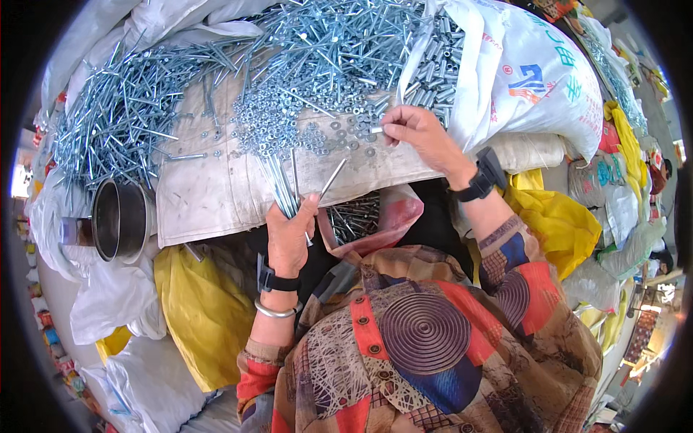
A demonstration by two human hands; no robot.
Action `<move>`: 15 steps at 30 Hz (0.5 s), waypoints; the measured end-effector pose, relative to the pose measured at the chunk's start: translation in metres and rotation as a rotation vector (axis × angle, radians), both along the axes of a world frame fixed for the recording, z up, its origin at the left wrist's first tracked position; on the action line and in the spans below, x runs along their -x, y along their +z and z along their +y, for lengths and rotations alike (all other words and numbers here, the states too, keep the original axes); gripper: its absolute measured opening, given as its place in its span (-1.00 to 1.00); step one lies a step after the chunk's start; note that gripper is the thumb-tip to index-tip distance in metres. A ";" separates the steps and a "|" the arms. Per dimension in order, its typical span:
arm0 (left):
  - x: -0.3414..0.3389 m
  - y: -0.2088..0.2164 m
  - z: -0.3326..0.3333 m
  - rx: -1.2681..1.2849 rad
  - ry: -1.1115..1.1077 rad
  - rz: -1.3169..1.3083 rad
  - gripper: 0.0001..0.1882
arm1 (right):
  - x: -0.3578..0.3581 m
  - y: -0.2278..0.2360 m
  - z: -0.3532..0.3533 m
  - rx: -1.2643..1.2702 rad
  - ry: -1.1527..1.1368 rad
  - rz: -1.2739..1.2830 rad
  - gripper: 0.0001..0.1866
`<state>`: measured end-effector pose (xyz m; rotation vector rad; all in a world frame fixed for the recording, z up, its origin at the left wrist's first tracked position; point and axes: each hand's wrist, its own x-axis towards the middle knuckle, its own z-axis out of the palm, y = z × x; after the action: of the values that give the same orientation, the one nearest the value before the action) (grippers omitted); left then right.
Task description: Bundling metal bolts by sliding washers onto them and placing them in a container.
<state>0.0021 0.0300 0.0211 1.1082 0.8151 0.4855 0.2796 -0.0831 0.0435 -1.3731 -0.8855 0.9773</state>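
My left hand (290, 229) is closed round a bundle of long silver bolts (278, 180), most of them side by side. One bolt (333, 175) slants off to the right, apart from the bundle. My right hand (422, 136), above the right part of the cloth, pinches a short metal sleeve (377, 130) between thumb and fingertips. Near it lie loose washers (351, 144). Beyond the left hand spreads a heap of small nuts (266, 119). More sleeves (438, 61) fill the mouth of a white woven sack (530, 65) beside the right hand.
Long bolts lie in a left heap (108, 119) and a far heap (332, 36) on the pale cloth (209, 184). A dark round pan (119, 220) stands at the left. An open plastic bag (401, 216) of metal fasteners sits below the cloth's front edge. Yellow sacks (198, 310) flank me.
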 end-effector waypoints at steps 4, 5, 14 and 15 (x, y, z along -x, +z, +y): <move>-0.002 0.008 -0.006 -0.029 -0.019 -0.049 -0.78 | 0.028 -0.008 -0.001 -0.100 -0.007 0.285 -0.81; -0.002 0.008 -0.007 -0.049 -0.028 -0.051 -0.78 | 0.031 -0.010 -0.002 -0.107 0.007 0.274 -0.82; -0.001 0.016 -0.004 -0.192 -0.029 0.062 -0.74 | 0.045 0.010 0.001 -0.052 0.096 0.034 -0.83; -0.001 0.021 -0.004 -0.245 -0.042 0.129 -0.74 | 0.046 0.012 0.000 -0.047 0.113 0.015 -0.83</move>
<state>0.0030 0.0258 0.0419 1.3916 0.8592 0.4915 0.2331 -0.0827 0.0555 -1.2860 -0.9769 1.0449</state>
